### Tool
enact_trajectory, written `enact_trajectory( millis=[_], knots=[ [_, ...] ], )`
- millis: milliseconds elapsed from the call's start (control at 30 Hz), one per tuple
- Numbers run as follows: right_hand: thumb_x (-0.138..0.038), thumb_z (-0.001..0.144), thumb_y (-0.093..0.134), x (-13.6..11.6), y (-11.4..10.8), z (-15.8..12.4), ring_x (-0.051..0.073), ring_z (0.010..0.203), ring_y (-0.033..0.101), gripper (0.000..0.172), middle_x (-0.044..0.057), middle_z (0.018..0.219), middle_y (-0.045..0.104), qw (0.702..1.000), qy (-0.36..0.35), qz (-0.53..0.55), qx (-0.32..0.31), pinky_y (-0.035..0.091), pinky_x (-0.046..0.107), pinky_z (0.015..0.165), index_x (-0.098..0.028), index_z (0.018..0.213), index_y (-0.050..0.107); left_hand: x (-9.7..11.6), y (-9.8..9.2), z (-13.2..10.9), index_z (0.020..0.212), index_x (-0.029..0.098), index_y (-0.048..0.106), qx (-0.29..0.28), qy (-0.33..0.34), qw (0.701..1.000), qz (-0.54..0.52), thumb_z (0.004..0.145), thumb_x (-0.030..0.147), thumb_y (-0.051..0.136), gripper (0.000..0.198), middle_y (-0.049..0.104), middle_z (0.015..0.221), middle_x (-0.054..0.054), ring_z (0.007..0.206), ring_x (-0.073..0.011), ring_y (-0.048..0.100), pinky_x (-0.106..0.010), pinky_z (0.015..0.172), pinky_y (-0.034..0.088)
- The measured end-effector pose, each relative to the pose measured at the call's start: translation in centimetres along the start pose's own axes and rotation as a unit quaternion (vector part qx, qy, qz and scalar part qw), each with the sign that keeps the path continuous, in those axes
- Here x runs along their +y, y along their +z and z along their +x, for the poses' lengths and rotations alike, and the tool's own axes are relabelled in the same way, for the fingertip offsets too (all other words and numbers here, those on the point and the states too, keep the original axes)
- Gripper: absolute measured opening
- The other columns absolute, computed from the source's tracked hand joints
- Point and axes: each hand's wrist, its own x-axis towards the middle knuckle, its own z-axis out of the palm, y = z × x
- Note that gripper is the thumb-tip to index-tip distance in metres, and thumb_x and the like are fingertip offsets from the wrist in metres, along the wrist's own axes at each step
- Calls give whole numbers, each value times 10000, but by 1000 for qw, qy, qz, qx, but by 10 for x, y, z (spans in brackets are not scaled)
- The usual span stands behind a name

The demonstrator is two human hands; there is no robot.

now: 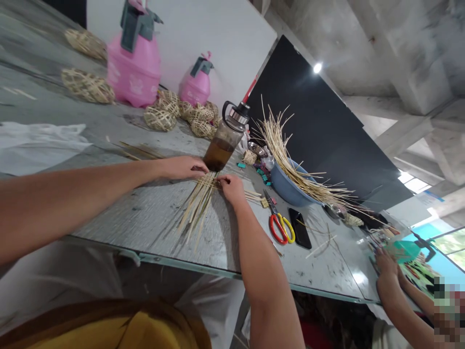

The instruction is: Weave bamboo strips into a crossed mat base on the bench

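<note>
Strips (199,207) on surface (152,213), between hands: small patch (208,181) crossed, long ends loose; weaving looks early. Right hand's (232,188) grip pinches strips; left hand's (181,167) at patch edge, cannot tell if closed. Woven balls (160,118) behind look finished.

On the desk (145,213), a large pink sprayer (133,70) stands | a smaller pink sprayer (195,88) stands to the right of it | a clear bottle (220,152) contains brown liquid | the scissors (275,212) with red and yellow handles lie beside a black phone (300,229) | a blue basin (286,186) stands behind them | a ceiling lamp (317,67) is lit
</note>
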Motion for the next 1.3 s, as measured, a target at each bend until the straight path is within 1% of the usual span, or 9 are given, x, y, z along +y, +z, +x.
enact_trajectory(
  millis=[133,267,533,667,867,967,1033,1133,1300],
  knots=[
    [-136,910,544,4,1,1,144,856,677,220,33,945,758,999,34,24,13,517,236,810,-177,967,753,-5,1,0,1098,152,685,11,-6,1000,7,831,439,518,426,694,1149,-123,1032,-266,620,-334,905,453],
    [-154,886,547,5,3,2,161,862,680,225,41,941,760,998,36,37,18,520,266,828,-179,942,763,-8,2,1,1088,170,689,9,4,1000,11,801,456,540,432,702,1138,-112,1024,-256,624,-318,884,463],
    [-223,826,475,5,4,0,221,975,676,354,141,983,747,999,-24,34,19,467,388,911,-246,964,800,-7,1,1,1206,135,663,1,-16,1000,-1,805,460,552,529,667,1221,-136,1087,-281,610,-340,946,444],
    [-206,799,448,3,5,0,241,1019,665,400,159,977,741,999,-45,-9,1,448,433,916,-268,965,806,-7,-1,1,1152,161,686,-15,-16,1000,-1,835,472,548,466,658,1231,-129,1111,-275,610,-333,970,434],
    [-214,823,413,3,7,0,224,990,653,422,173,966,731,997,-74,-28,3,452,403,904,-221,977,805,-7,-1,1,1142,143,684,-18,-6,1000,8,856,457,540,448,666,1215,-117,1096,-245,605,-302,960,434],
    [-219,806,412,7,8,1,225,1022,653,459,189,1001,723,997,-78,-12,7,451,390,917,-181,1076,781,-8,-1,1,1181,117,662,-17,-28,999,3,832,432,563,481,677,1187,-111,1029,-234,617,-289,892,452],
    [-227,790,423,9,8,2,223,1026,661,485,192,1040,720,998,-67,11,13,460,381,915,-173,1138,756,-10,-3,2,1214,115,645,-26,-36,999,-8,820,427,567,509,674,1198,-107,1023,-233,618,-287,877,456],
    [-251,779,451,13,6,4,220,1006,676,432,157,1057,734,997,-24,71,11,470,376,919,-212,1063,774,-15,-5,2,1241,126,632,-44,-46,998,-28,792,451,589,556,662,1235,-116,1053,-249,613,-296,890,462],
    [-305,796,437,20,4,4,201,820,699,417,107,911,755,988,49,149,3,509,356,787,-225,1028,773,-24,-3,4,1214,157,655,-48,-41,997,-46,759,464,601,552,650,1258,-120,1093,-280,603,-327,922,454]
  ],
)
